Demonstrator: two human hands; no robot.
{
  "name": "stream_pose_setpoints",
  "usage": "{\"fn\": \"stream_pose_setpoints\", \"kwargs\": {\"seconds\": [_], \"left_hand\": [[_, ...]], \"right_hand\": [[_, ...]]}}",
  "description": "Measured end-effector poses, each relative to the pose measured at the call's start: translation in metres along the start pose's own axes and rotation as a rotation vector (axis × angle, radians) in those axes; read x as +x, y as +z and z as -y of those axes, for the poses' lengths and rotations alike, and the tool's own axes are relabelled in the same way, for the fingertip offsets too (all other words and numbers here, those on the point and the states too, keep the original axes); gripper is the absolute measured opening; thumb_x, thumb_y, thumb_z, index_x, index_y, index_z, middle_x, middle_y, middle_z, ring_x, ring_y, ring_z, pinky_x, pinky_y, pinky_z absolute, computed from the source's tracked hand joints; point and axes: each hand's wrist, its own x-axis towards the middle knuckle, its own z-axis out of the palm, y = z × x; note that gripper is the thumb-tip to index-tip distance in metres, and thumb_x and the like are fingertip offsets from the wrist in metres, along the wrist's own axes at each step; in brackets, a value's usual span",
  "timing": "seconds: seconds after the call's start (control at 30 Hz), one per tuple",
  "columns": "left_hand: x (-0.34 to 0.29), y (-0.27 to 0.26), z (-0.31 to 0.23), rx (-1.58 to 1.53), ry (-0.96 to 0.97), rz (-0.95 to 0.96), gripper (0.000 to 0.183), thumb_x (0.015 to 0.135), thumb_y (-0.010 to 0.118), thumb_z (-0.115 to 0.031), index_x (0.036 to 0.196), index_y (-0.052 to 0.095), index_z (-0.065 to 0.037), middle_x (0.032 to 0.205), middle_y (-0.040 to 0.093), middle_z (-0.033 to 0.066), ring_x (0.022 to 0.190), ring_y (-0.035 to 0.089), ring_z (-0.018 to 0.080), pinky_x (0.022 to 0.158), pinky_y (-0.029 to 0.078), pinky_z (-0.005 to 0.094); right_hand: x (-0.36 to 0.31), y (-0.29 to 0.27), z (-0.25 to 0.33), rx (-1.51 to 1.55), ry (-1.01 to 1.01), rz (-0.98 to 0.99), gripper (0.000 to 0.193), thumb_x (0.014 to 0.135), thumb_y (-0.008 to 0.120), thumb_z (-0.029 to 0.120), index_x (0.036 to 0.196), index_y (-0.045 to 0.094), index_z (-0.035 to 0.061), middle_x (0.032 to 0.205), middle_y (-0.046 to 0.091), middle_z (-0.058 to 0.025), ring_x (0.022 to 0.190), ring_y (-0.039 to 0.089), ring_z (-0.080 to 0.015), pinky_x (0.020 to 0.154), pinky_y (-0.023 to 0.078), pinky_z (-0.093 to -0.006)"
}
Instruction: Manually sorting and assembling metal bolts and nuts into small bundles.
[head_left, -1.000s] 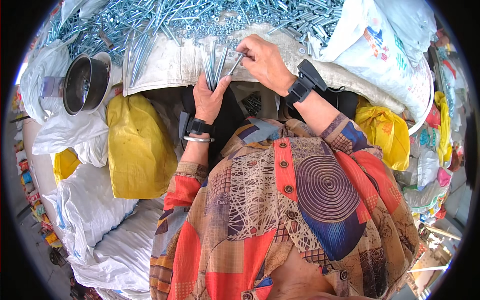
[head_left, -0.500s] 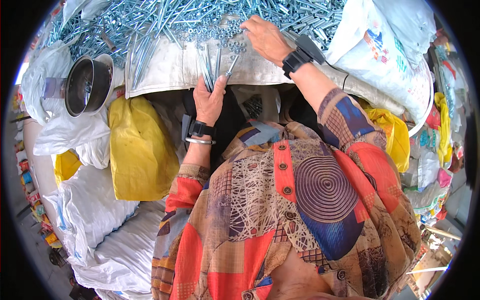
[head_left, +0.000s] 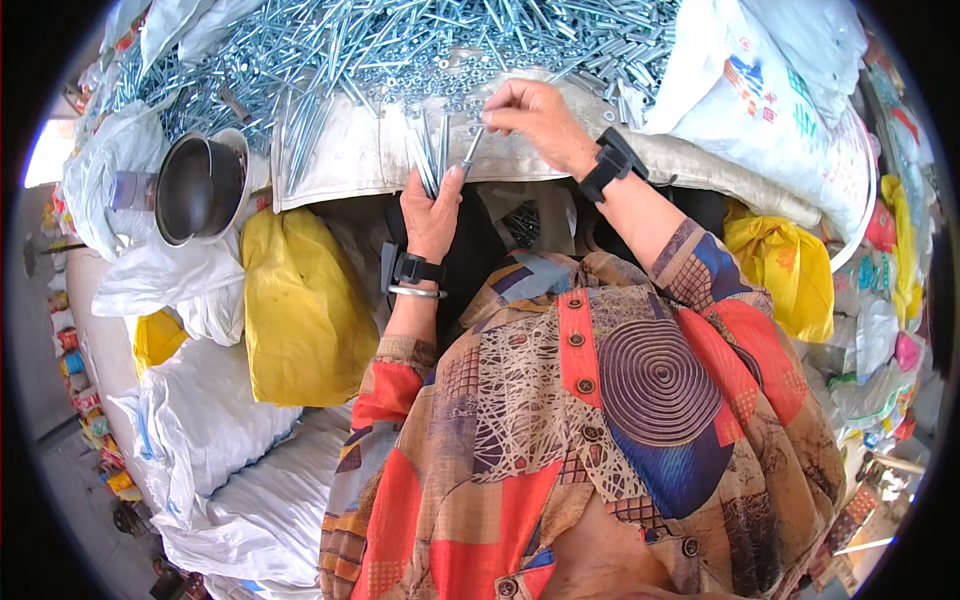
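Left hand (head_left: 431, 215) clamps metal rods (head_left: 443, 148) by the worktop's near edge (head_left: 345, 172); right hand (head_left: 535, 122), fingertips together, probably fits a nut (itself hidden); next needs alignment.

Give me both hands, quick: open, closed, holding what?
Left hand: closed, holding several metal rods.
Right hand: fingers curled near the top of one rod; whether it grips anything cannot be told.

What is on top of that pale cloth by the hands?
Heaped metal rods, small nuts and short metal tubes; a white plastic bag overlaps the right side. Under the heap the cloth is covered, and the bag's contents are hidden.
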Motion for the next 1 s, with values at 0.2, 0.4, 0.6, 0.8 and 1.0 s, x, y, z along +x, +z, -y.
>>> {"fn": "stream_pose_setpoints", "kwargs": {"seconds": [0.2, 0.4, 0.6, 0.8, 1.0], "left_hand": [[-0.008, 0.001, -0.009, 0.017, -0.001, -0.04, 0.021, 0.094, 0.069, -0.026, 0.099, 0.06, -0.008, 0.065, 0.053, -0.0058, 0.049, 0.043, 0.0018, 0.042, 0.033, 0.0183], [-0.021, 0.003, -0.015, 0.255, 0.093, -0.031, 0.026, 0.092, 0.071, -0.028, 0.094, 0.06, -0.004, 0.066, 0.057, -0.0017, 0.052, 0.05, 0.0061, 0.046, 0.039, 0.0225], [-0.02, -0.01, -0.029, 0.592, 0.294, 0.07, 0.035, 0.089, 0.074, -0.029, 0.091, 0.058, 0.003, 0.068, 0.061, 0.0082, 0.057, 0.056, 0.0137, 0.056, 0.047, 0.03], [-0.026, 0.014, -0.036, 0.28, -0.018, 0.085, 0.032, 0.092, 0.069, -0.029, 0.092, 0.06, 0.002, 0.07, 0.062, 0.0033, 0.058, 0.055, 0.0104, 0.054, 0.047, 0.0272], [-0.026, 0.038, -0.044, -0.025, -0.224, 0.188, 0.023, 0.097, 0.063, -0.029, 0.097, 0.06, -0.006, 0.067, 0.053, -0.0044, 0.048, 0.042, 0.002, 0.04, 0.032, 0.0184]], "right_hand": [[-0.025, 0.014, -0.002, 0.153, 0.028, -0.027, 0.009, 0.086, 0.069, 0.005, 0.091, 0.065, -0.0003, 0.085, 0.067, -0.006, 0.076, 0.061, -0.0116, 0.07, 0.05, -0.025], [-0.042, 0.013, -0.003, 0.249, 0.023, -0.066, 0.014, 0.087, 0.069, 0.006, 0.099, 0.066, -0.0007, 0.084, 0.066, -0.0056, 0.074, 0.062, -0.0112, 0.068, 0.05, -0.024], [-0.061, 0.002, -0.014, 0.246, 0.223, 0.034, 0.017, 0.09, 0.07, 0.013, 0.101, 0.067, 0.0001, 0.084, 0.067, -0.0042, 0.073, 0.062, -0.0097, 0.065, 0.049, -0.0225], [-0.076, 0.003, -0.016, 0.397, 0.205, -0.157, 0.021, 0.088, 0.074, 0.018, 0.098, 0.067, 0.0004, 0.084, 0.068, -0.0062, 0.075, 0.064, -0.0117, 0.066, 0.05, -0.0225], [-0.089, 0.004, -0.014, 0.311, 0.174, 0.054, 0.016, 0.092, 0.069, 0.017, 0.098, 0.066, 0.0023, 0.089, 0.068, -0.0053, 0.081, 0.066, -0.0126, 0.07, 0.053, -0.0258]]}}
